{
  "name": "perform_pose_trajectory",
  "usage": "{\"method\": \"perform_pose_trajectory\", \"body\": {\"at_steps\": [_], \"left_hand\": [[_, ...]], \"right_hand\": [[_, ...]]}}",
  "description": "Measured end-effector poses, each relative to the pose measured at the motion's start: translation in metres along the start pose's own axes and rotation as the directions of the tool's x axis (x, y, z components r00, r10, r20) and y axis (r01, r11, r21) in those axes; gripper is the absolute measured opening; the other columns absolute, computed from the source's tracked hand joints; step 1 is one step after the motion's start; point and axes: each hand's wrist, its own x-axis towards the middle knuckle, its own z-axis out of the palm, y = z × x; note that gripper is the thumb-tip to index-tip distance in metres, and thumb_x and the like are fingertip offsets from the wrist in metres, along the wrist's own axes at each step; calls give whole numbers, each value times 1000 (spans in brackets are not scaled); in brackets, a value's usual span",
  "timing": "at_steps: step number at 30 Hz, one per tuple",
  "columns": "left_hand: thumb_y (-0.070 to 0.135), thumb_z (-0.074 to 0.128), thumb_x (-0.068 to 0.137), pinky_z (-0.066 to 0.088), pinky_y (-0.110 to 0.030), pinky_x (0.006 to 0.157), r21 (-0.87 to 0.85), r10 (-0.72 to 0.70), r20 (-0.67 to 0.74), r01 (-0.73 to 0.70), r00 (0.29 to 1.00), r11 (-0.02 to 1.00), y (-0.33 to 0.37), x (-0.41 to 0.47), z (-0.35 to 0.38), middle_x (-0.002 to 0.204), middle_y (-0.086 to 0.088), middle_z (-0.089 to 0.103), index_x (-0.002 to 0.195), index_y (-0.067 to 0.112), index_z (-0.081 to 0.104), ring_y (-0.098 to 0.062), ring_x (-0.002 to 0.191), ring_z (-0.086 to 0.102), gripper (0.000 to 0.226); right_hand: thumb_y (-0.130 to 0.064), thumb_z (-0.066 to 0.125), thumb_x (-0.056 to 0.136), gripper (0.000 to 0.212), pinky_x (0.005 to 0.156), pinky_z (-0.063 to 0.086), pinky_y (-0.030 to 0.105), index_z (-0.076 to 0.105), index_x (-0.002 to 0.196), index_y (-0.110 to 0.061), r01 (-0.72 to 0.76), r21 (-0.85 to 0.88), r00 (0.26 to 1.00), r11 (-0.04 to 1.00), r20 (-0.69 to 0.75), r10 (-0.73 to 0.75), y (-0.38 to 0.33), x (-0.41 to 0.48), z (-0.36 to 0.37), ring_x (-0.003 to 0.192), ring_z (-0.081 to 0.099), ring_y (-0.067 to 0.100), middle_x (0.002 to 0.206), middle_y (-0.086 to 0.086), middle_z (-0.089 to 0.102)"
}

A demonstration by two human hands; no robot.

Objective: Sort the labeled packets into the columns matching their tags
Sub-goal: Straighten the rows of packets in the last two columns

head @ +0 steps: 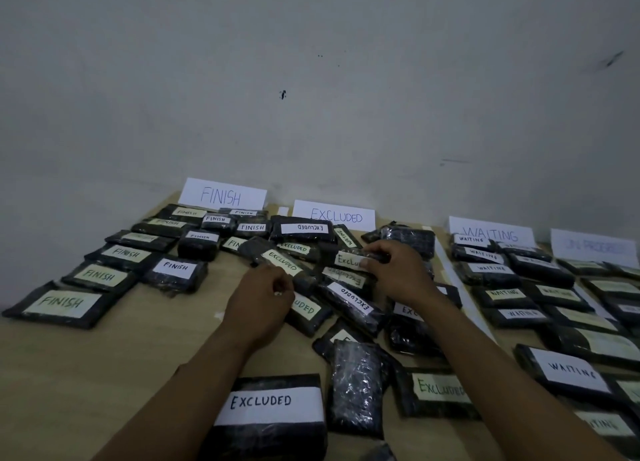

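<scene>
far-right sign (593,247): blurred, unreadable | nearest EXCLUDED packet (273,412): cut by bottom edge

two bare forearms reach forward and slightly inward from the bottom edge of the view. the left hand (263,297) sits left of centre, back upward, fingers curled under into a loose fist; whether they hold anything cannot be told. the right hand (393,273) is further forward and apart from it, back upward, fingers and thumb curled round the edge of a black wrapped packet with a white label (348,259).
</scene>
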Motion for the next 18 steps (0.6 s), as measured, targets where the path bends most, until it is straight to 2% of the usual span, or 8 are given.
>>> {"method": "perform_pose_trajectory", "body": {"at_steps": [3, 5, 7, 9, 11, 14, 16, 18], "left_hand": [[13, 62, 85, 50, -35, 75, -151, -104, -15, 100, 994, 983, 2, -1, -2, 86, 2, 62, 72, 22, 62, -13, 84, 59, 16], [13, 62, 87, 50, -36, 75, -277, -189, -6, 180, 982, 944, 2, 1, -2, 86, -4, 65, 75, 19, 65, -19, 83, 62, 14], [14, 62, 88, 49, -37, 72, -358, -238, 17, 229, 971, 905, 5, 3, -3, 84, -7, 67, 74, 15, 66, -24, 82, 63, 15], [17, 63, 89, 50, -37, 71, -442, -279, 35, 265, 960, 857, 8, 3, -4, 80, -8, 68, 75, 12, 68, -23, 78, 64, 16], [18, 63, 90, 47, -30, 66, -473, -298, 35, 278, 954, 836, 11, 1, -6, 78, -8, 68, 78, 7, 68, -19, 73, 62, 16], [14, 68, 85, 53, -29, 66, -442, -288, 62, 285, 956, 850, 12, -3, -6, 81, -8, 68, 77, 9, 66, -21, 74, 67, 10], [11, 72, 81, 53, -33, 68, -366, -275, 33, 268, 961, 891, 12, -5, -6, 84, -6, 67, 74, 12, 65, -20, 78, 66, 10], [10, 73, 79, 52, -31, 68, -323, -261, 7, 249, 965, 913, 13, -6, -6, 83, -5, 67, 74, 12, 65, -17, 79, 64, 9]], "right_hand": [[-13, 73, 83, 10, 75, 54, 33, 70, 91, -18, -50, 267, 995, 962, 99, 24, -17, -21, -9, 87, 68, 22, 94, 3, 71], [-11, 76, 79, 13, 66, 56, 33, 70, 89, -15, -49, 316, 974, 947, 225, -24, -23, -39, -11, 81, 71, 22, 87, 5, 73], [-15, 80, 76, 14, 64, 55, 26, 70, 86, -17, 11, 237, 948, 971, 308, -85, -27, -55, -6, 80, 71, 12, 85, 0, 73], [-25, 81, 75, 11, 66, 52, 16, 72, 82, -24, 104, 78, 931, 991, 342, -125, -27, -65, 4, 81, 66, 1, 84, -8, 71], [-35, 81, 74, 11, 63, 44, 11, 73, 78, -29, 206, -60, 918, 977, 357, -172, -26, -66, 12, 76, 61, -5, 78, -14, 67], [-44, 78, 74, 11, 63, 42, 14, 74, 74, -34, 268, -128, 909, 955, 363, -206, -29, -62, 17, 75, 57, -3, 76, -15, 62], [-42, 74, 80, 12, 63, 39, 11, 75, 78, -31, 266, -118, 914, 957, 346, -212, -34, -52, 17, 75, 55, -5, 76, -16, 61], [-38, 69, 85, 9, 67, 40, 17, 74, 85, -29, 276, -122, 926, 953, 300, -229, -41, -32, 19, 75, 55, -4, 80, -18, 62]]}}
